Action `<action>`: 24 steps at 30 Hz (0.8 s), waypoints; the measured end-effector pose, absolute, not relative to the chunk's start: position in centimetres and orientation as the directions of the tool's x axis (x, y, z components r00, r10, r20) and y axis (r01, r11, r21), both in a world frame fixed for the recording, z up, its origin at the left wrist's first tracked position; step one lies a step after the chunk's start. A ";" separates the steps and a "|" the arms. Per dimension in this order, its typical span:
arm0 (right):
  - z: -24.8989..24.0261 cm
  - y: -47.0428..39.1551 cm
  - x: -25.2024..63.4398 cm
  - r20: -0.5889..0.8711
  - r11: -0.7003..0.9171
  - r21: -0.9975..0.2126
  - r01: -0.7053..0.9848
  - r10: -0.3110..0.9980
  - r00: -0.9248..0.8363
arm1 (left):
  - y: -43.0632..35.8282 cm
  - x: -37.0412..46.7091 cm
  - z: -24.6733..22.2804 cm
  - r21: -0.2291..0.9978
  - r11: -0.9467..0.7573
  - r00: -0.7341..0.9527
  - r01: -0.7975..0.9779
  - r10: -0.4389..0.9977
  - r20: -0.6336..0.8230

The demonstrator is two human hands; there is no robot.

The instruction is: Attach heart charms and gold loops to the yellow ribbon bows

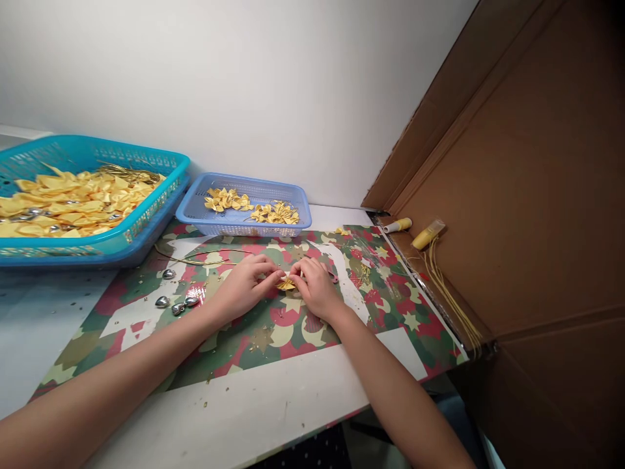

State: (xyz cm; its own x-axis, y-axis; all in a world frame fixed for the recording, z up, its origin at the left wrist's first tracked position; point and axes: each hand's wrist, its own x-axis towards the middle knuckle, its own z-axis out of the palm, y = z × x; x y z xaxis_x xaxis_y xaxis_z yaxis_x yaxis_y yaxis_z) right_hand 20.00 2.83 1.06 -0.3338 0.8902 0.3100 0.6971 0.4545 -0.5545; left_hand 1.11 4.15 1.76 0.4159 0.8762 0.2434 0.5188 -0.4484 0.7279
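Between my two hands is a small yellow ribbon bow [286,284], held just above the patterned sheet on the table. My left hand [251,280] pinches its left side with thumb and fingertips. From the other side my right hand [315,284] grips it with curled fingers, which hide part of it. Left of my left hand lie several silver heart-shaped pieces [178,309]. Thin gold cords [205,258] stretch across the sheet behind my left hand. Something dark pink [334,277] pokes out behind my right hand, mostly hidden.
A large turquoise basket [151,215] full of yellow bows stands at left. Beside it, a smaller blue basket [239,229] holds yellow bows. At right, two yellow tubes [427,234] and a bundle of cords [449,293] lie along a cardboard wall [537,195].
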 end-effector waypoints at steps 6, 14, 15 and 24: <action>0.9 2.9 19.9 0.303 0.453 -0.567 0.688 0.891 -0.338 | 4.8 1.1 1.8 0.556 -0.590 0.506 0.585 0.802 0.319; 0.6 3.1 19.9 0.298 0.442 -0.586 0.679 0.897 -0.326 | 4.9 1.2 1.9 0.398 -0.631 0.525 0.666 0.775 0.351; 0.6 3.1 19.9 0.296 0.440 -0.589 0.678 0.898 -0.325 | 4.9 1.2 2.0 0.410 -0.629 0.519 0.661 0.777 0.355; 1.0 3.0 19.8 0.249 0.395 -0.627 0.671 0.918 -0.308 | 4.8 0.9 2.9 0.735 -0.417 0.370 0.535 0.898 0.240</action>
